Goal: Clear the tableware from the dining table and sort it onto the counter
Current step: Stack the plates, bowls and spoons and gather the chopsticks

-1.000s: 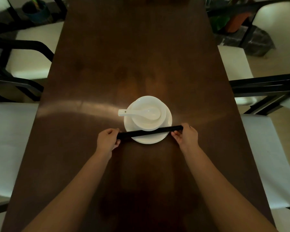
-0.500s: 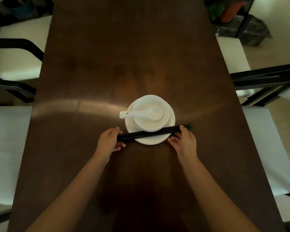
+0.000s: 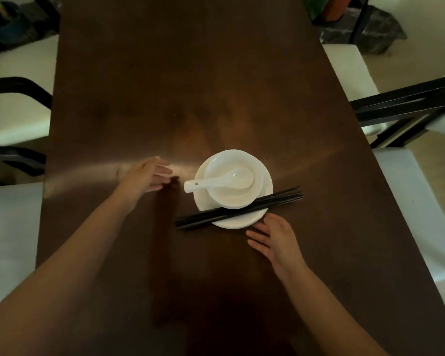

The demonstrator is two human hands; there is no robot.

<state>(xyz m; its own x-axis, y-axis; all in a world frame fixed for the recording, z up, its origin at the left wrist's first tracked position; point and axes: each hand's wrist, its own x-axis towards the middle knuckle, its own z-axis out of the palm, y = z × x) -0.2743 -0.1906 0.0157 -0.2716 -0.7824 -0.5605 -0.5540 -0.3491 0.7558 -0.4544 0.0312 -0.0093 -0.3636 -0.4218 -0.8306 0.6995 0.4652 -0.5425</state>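
A white bowl [image 3: 239, 199] stands on a white plate [image 3: 235, 223] on the dark wooden dining table [image 3: 180, 73]. A white ceramic spoon [image 3: 216, 181] lies in the bowl, its handle sticking out to the left. A bundle of black chopsticks [image 3: 238, 208] rests across the plate's near rim, tilted up to the right. My left hand [image 3: 145, 177] hovers open to the left of the spoon handle, holding nothing. My right hand [image 3: 274, 240] is open just below the plate's near edge, fingers spread and pointing left, apart from the chopsticks.
White-cushioned chairs with black frames flank the table: one at left [image 3: 13, 104], one at right [image 3: 406, 104], with more seats nearer me on both sides. Potted plants [image 3: 329, 9] stand on the floor past the far right corner.
Both hands have let go of the chopsticks, which now lie across the plate. My left hand moved up and left beside the spoon handle; my right hand dropped below the plate.
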